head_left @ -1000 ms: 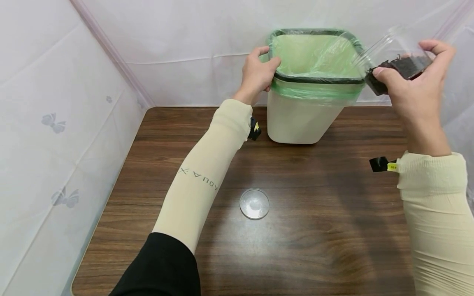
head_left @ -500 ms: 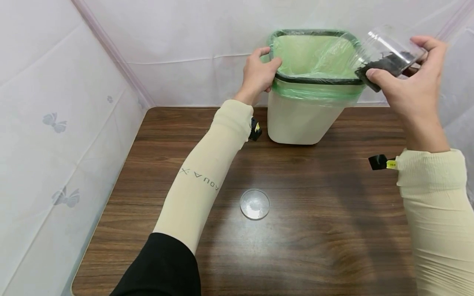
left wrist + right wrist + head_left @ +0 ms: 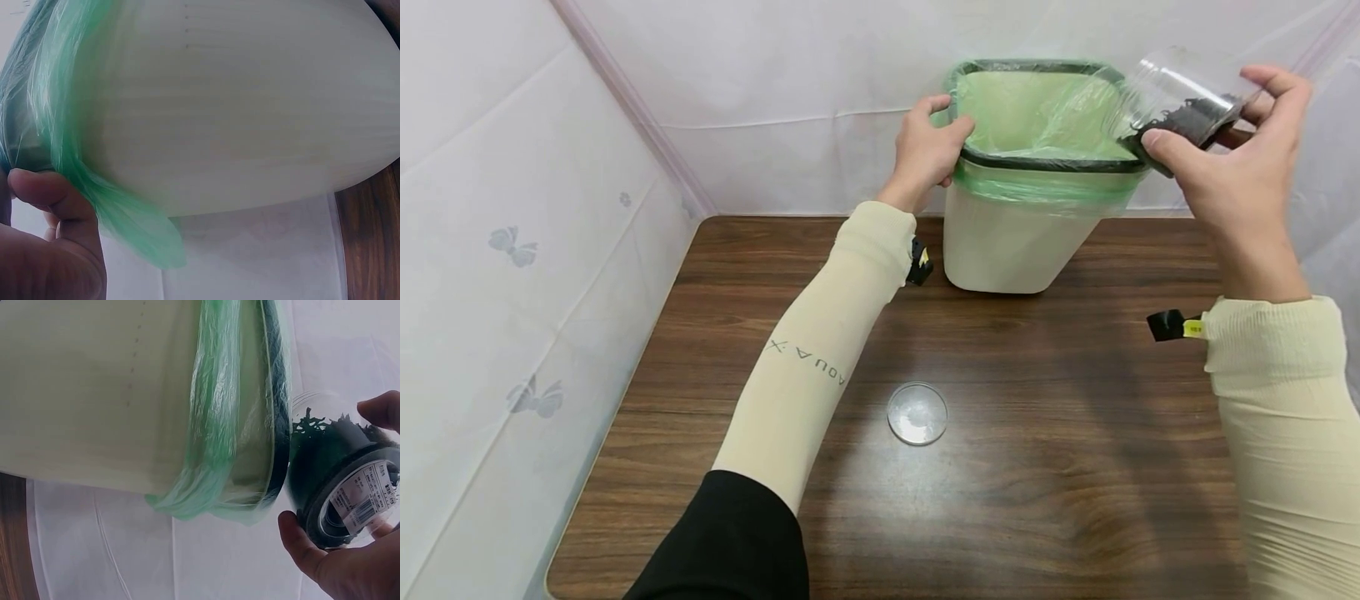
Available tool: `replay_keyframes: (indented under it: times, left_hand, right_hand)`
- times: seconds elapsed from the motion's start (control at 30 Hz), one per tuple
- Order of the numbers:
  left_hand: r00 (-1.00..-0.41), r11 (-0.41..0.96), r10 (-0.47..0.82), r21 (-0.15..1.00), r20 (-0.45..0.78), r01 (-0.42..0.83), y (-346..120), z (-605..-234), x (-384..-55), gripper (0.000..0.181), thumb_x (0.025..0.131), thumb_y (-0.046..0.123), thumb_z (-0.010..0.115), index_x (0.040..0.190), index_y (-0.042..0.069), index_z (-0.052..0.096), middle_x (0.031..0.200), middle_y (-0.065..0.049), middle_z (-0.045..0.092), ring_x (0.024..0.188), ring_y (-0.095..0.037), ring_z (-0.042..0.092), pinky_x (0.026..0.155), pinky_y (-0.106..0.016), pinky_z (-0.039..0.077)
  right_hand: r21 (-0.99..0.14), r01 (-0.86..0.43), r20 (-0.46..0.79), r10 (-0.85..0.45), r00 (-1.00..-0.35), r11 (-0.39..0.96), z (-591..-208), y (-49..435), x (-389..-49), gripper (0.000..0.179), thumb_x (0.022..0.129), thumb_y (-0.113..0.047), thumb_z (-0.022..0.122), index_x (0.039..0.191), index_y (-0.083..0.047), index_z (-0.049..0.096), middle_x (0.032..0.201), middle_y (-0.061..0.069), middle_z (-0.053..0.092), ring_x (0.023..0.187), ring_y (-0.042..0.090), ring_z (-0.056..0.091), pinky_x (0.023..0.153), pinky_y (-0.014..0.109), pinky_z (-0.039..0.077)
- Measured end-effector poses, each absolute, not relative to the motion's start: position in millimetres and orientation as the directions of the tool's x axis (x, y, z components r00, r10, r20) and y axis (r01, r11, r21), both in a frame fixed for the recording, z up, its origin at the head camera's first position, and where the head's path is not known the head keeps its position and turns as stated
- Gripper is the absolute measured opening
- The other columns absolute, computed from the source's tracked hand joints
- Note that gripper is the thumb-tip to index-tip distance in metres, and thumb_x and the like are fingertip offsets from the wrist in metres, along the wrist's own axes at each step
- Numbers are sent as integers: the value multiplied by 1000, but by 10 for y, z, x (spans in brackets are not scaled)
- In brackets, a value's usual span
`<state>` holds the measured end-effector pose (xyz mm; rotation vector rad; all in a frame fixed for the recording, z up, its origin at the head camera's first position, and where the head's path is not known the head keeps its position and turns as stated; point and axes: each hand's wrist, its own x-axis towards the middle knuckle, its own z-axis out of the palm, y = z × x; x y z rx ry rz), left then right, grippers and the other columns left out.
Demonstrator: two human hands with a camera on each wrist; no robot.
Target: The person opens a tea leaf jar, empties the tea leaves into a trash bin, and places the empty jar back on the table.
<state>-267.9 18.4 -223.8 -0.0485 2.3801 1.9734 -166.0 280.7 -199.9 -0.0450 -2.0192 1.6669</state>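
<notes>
My left hand point(image 3: 922, 152) grips the left rim of a pale trash bin point(image 3: 1011, 246), its thumb and fingers on either side of the dark edge. A green plastic bag point(image 3: 1037, 185) lines the bin and hangs folded over its outside. At the bin's right rim, my right hand point(image 3: 1240, 187) holds a clear jar point(image 3: 1180, 75) tilted on its side, mouth toward the bin. Dark shreds point(image 3: 1198, 118) lie along the jar's lower side. The right wrist view shows the jar's base with a printed label point(image 3: 364, 495).
A round clear lid point(image 3: 917, 414) lies flat on the brown wooden table point(image 3: 1015, 500), in front of the bin. White sheeting point(image 3: 805, 108) hangs behind and along the left. Both wrists wear small black camera mounts.
The right hand has brought the jar left and slightly up, so its mouth now overlaps the bin's right rim. The left hand has stayed on the rim.
</notes>
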Motion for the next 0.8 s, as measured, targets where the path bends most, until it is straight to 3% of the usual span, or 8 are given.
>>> replay_keyframes:
  times: [0.4,0.8]
  left_hand:
    - [-998,211,2,975,-67,-65,223,-2219,-2685,49,101,27,60,147,35,46,53,1,37,38,-14,30,42,-28,37]
    - [-997,210,5,975,-74,-72,260,-2220,-2683,49,101,27,60,147,35,46,52,1,37,37,-14,28,41,-27,35]
  right_hand:
    - [-860,-303,446,315,-838,410,-1937,2746,-1645,79,76,-8,79,143,-21,40,120,-3,50,97,10,49,86,24,41]
    - [-862,-290,443,339,-830,416,-1935,2777,-1750,79,73,-6,80,142,-24,46,119,-3,46,99,10,47,90,24,39]
